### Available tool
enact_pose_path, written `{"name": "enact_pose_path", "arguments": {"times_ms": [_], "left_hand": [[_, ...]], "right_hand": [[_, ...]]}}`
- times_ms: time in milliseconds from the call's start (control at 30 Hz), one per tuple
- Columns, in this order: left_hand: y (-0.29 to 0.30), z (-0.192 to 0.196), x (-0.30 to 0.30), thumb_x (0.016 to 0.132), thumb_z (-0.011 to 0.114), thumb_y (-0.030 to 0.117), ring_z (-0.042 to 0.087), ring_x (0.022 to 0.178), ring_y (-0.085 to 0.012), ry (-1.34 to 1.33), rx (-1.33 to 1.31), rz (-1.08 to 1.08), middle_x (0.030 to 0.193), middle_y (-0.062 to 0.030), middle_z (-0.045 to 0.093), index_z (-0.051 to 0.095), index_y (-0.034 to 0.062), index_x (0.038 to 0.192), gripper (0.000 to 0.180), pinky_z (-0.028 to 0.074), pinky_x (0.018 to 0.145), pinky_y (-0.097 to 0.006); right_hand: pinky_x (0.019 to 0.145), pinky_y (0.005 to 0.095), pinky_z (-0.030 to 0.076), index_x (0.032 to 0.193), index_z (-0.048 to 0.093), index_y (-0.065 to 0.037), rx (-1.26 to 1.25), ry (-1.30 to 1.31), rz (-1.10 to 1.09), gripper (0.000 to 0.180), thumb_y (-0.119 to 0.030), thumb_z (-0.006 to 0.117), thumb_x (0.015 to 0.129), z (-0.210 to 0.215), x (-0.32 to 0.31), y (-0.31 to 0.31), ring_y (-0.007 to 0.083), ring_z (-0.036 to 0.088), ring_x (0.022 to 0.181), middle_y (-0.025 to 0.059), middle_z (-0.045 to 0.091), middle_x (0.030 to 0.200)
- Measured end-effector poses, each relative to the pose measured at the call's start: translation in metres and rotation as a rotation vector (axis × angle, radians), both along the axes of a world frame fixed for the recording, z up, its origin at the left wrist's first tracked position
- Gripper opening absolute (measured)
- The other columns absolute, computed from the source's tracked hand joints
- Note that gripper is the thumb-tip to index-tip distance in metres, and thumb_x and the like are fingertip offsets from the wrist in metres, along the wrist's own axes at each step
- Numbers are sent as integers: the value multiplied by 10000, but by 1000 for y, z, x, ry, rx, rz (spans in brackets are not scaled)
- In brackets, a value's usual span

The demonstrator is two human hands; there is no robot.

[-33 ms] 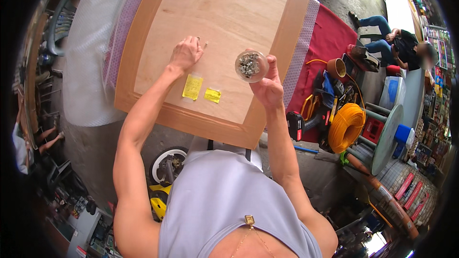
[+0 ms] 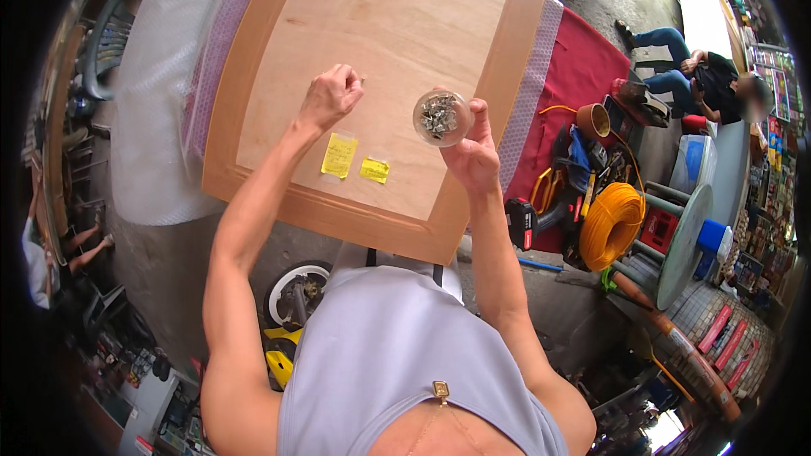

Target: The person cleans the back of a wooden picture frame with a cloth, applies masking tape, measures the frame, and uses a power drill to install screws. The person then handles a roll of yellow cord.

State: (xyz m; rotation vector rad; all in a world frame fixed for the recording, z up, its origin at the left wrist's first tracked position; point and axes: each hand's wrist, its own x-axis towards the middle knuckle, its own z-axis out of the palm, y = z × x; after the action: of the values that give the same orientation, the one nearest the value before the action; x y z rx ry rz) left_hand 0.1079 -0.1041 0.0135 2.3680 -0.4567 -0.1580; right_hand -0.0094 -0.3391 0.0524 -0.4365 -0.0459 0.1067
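Workshop clutter was seen all round a large framed wooden panel [image 2: 397,25], laid flat on padded wrapping and a red cloth [image 2: 583,67] at the right. Only the head view was available.

Head view: the panel was pale plywood inside a darker wooden frame, with its near edge close to the person's body. Two small yellow packets [image 2: 340,155] were noted lying on the plywood near the near frame rail, just beside each other, between the two forearms.

A small round clear container [image 2: 441,117], filled with what looked like small metal fasteners, was held up in the right hand [image 2: 475,152]. The fingers were wrapped round its underside and rim, closed on it, above the right part of the panel.

The left hand [image 2: 331,96] was held over the plywood to the left of the container, fingers curled tight, with a tiny object pinched at the fingertips; what it was could not be made out.

Right of the panel, a coil of orange cable [image 2: 612,224], a power drill [image 2: 532,221] and other tools were recorded on the ground. Farther right, another person [image 2: 710,76] was seen seated, well apart from the work.
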Motion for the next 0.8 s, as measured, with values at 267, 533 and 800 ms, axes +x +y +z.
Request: {"name": "enact_pose_path", "arguments": {"times_ms": [267,533,800], "left_hand": [[-50,158,-35,735,718,111,533,810,-187,-395,-111,-372,836,-34,521,696,97,818,87,431,712,-335],[-33,164,-19,732,699,139,585,856,-236,-206,400,-500,920,-80,574,701,96,765,54,431,781,-383],[-11,114,-17,723,699,96,575,893,-275,-135,209,-782,1048,-103,539,661,46,894,182,461,810,-402]], "right_hand": [[1017,422,422,1091,537,-162,-33,-42,-46,533,117,690,664,3,10,18,291,426,1266,179,396,1378],[931,378,492,1081,527,-120,-241,7,75,502,113,719,680,29,21,20,238,513,1151,139,466,1277],[694,284,542,1117,511,-75,-347,163,242,476,43,747,721,6,4,19,153,599,927,77,577,1091]]}}
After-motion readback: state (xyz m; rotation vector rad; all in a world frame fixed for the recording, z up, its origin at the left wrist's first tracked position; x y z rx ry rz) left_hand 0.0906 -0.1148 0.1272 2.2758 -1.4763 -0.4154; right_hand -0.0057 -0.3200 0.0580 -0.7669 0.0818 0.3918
